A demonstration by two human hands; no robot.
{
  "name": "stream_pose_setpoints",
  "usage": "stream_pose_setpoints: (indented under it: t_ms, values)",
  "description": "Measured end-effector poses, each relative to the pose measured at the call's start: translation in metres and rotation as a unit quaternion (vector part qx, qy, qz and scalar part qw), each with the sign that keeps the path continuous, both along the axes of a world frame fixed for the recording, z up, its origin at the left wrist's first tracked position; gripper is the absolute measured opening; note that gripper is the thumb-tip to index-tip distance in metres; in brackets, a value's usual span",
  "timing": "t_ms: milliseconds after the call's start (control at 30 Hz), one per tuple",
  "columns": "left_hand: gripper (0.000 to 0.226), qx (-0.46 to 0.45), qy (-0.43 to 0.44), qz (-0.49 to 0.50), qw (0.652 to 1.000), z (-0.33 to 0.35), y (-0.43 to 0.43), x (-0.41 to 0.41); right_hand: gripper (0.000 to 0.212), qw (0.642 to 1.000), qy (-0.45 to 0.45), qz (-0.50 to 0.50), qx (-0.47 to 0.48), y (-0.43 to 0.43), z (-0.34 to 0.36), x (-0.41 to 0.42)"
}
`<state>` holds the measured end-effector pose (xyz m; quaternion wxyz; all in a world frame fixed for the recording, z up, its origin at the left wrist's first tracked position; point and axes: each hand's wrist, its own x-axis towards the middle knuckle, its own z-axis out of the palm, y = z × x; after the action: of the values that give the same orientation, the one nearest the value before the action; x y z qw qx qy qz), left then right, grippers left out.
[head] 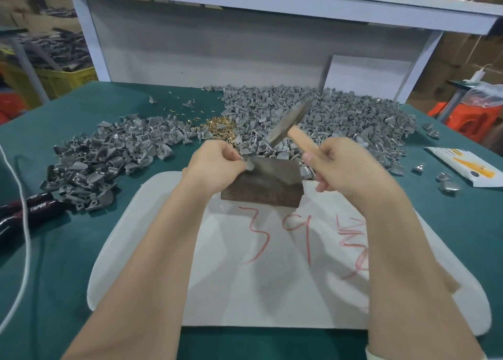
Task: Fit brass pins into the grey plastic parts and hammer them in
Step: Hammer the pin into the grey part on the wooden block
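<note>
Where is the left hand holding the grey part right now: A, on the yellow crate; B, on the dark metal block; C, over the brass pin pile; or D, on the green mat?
B: the left hand pinches the grey part at the top edge of the dark metal block.

One grey plastic part [249, 165] sits at the upper left corner of a rusty block [261, 188], centre frame. A wooden-handled hammer [290, 126], its metal head blurred, slants above it. Heaps of grey parts [340, 117] spread left and right, with loose brass pins [219, 126] between them.
</note>
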<state>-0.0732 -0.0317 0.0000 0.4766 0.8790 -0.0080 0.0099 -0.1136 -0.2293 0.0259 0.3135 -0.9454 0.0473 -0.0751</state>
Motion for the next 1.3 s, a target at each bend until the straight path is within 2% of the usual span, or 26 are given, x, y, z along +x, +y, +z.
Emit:
stream_pose_setpoints:
  t_ms: [33, 100, 233, 400, 500, 600, 667, 767, 867, 1033, 1167, 1233, 1300]
  values:
    - [0.02, 0.03, 0.004, 0.002, 1.0, -0.001, -0.002, 0.0, 0.019, 0.999, -0.023, 0.008, 0.036, 0.001, 0.001, 0.0]
    - [0.023, 0.07, -0.001, 0.012, 0.997, -0.003, -0.005, -0.002, 0.008, 0.997, -0.052, 0.041, 0.027, 0.004, 0.003, -0.002]
    - [0.025, 0.094, -0.012, 0.039, 0.995, -0.003, -0.007, -0.003, 0.046, 0.988, -0.108, 0.078, -0.076, 0.014, 0.01, -0.01]
    - [0.017, 0.105, -0.034, 0.058, 0.992, -0.006, -0.01, -0.004, 0.05, 0.978, -0.179, 0.074, -0.076, 0.022, 0.017, -0.017]
    - [0.014, 0.1, -0.032, 0.058, 0.993, -0.007, -0.01, -0.003, 0.049, 0.979, -0.154, 0.102, -0.086, 0.026, 0.016, -0.018]
    - [0.019, 0.09, -0.027, 0.055, 0.994, -0.007, -0.01, -0.001, 0.048, 0.98, -0.075, 0.134, -0.124, 0.027, 0.015, -0.016]
    - [0.019, 0.087, -0.026, 0.052, 0.995, -0.007, -0.01, -0.002, 0.047, 0.98, -0.055, 0.13, -0.141, 0.028, 0.015, -0.016]
    - [0.006, 0.092, -0.028, 0.048, 0.994, -0.007, -0.01, -0.001, 0.047, 0.979, -0.113, 0.089, -0.145, 0.03, 0.014, -0.018]
    - [0.006, 0.09, -0.026, 0.052, 0.994, -0.007, -0.01, 0.0, 0.049, 0.976, -0.177, 0.068, -0.103, 0.029, 0.016, -0.019]
    - [0.01, 0.082, -0.022, 0.042, 0.996, -0.007, -0.01, 0.0, 0.048, 0.98, -0.062, 0.104, -0.158, 0.032, 0.013, -0.017]
    - [0.007, 0.079, -0.021, 0.04, 0.996, -0.006, -0.01, -0.001, 0.048, 0.981, -0.135, 0.055, -0.127, 0.033, 0.013, -0.019]
    - [0.017, 0.084, -0.021, 0.041, 0.995, -0.005, -0.01, -0.001, 0.049, 0.979, -0.185, 0.041, -0.079, 0.032, 0.015, -0.018]
    - [0.022, 0.085, -0.022, 0.042, 0.995, -0.006, -0.01, -0.002, 0.05, 0.979, -0.187, 0.043, -0.071, 0.032, 0.016, -0.019]
